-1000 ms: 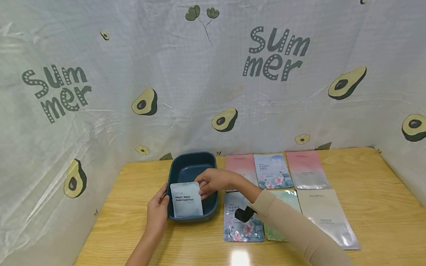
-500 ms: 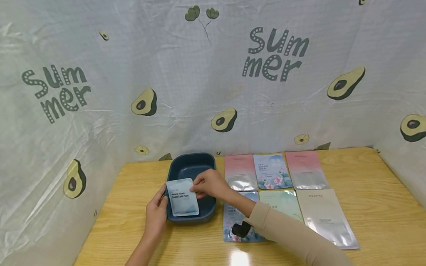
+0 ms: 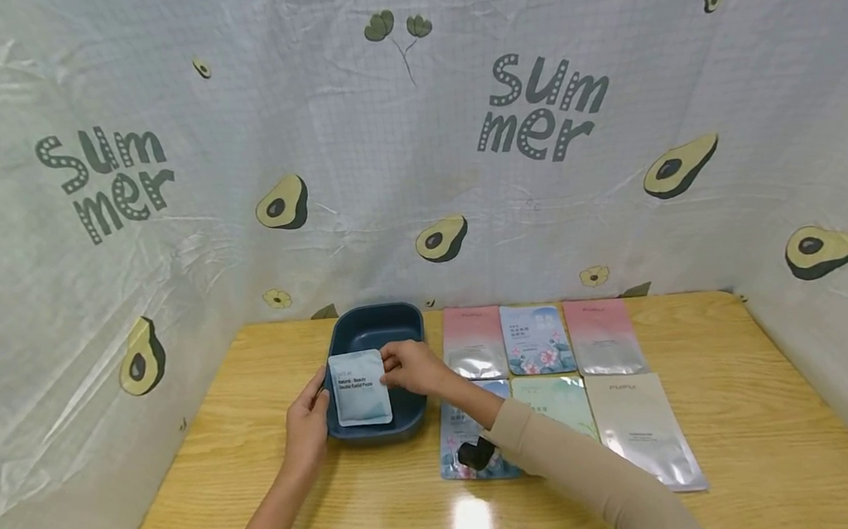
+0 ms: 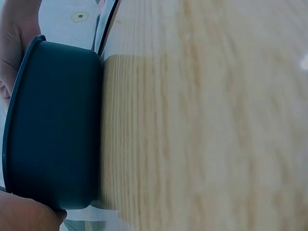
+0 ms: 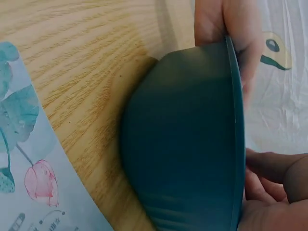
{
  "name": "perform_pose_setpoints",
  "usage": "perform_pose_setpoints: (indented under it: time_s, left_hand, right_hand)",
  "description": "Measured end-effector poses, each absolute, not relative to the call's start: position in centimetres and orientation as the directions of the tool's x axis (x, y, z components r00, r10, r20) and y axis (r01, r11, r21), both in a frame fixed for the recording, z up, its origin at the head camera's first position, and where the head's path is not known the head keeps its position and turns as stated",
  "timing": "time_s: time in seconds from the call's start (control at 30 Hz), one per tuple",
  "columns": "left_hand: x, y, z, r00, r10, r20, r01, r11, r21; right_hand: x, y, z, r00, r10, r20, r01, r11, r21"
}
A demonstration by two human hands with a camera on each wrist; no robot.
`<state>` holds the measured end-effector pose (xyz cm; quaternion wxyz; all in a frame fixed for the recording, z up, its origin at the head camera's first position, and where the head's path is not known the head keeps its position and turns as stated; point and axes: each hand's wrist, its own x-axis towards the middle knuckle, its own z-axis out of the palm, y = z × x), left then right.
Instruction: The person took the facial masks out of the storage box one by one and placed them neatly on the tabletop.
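A pale blue sachet [image 3: 362,398] printed "Double Eyelid Paste" is held over the front left part of a dark blue plastic basin [image 3: 380,334]. My right hand [image 3: 413,369] pinches the sachet by its right edge, thumb and fingers at the upper corner. At the basin's left side my left hand [image 3: 306,427] grips the rim. From the left wrist, the outer wall of the basin [image 4: 53,125] stands on the wood, with part of the left hand [image 4: 29,211] against its near end. The sachet is hidden behind the basin wall [image 5: 187,134] in the right wrist view.
Right of the basin lie two rows of face mask packets, among them a pink one [image 3: 475,339], a blue floral one [image 3: 538,338], a green one [image 3: 555,404] and a beige one [image 3: 642,426]. A printed cloth [image 3: 354,137] hangs behind the wooden table [image 3: 383,508].
The right hand has brought the sachet slightly up and to the left, its tilt altering a little. The left hand stays at the basin's rim. The head view has shifted slightly.
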<state>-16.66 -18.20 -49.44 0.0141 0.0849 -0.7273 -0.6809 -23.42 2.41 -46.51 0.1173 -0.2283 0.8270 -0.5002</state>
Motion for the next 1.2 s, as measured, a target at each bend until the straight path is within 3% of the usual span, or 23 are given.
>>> perform_pose_setpoints:
  time_s: [0.4,0.53,0.73,1.07,1.2]
  left_hand:
    - [-16.7,-17.8,-49.6,-0.990,-0.132,-0.046,-0.055,0.062,0.997]
    - [-16.8,-17.8,-49.6,-0.991,-0.125,-0.050,-0.061,0.081,0.995]
    - [-16.8,-17.8,-49.6,-0.992,-0.113,-0.059,-0.070,0.098,0.993]
    - [-16.7,-17.4,-49.4,-0.991,-0.120,-0.051,-0.063,0.105,0.992]
    - [-16.9,-17.5,-49.3,-0.989,-0.145,-0.037,-0.055,0.121,0.991]
  right_hand:
    - [-23.9,3.8,-46.2,-0.881,-0.474,-0.015,-0.157,0.321,-0.934]
    - [-23.8,4.0,-45.8,-0.844,-0.526,-0.105,-0.100,0.347,-0.933]
    - [-23.7,4.3,-45.7,-0.811,-0.571,-0.131,-0.101,0.357,-0.929]
    - [-23.9,6.0,-46.0,-0.883,-0.466,-0.052,-0.105,0.305,-0.947]
    - [-24.0,7.0,-45.8,-0.903,-0.424,-0.067,-0.047,0.253,-0.966]
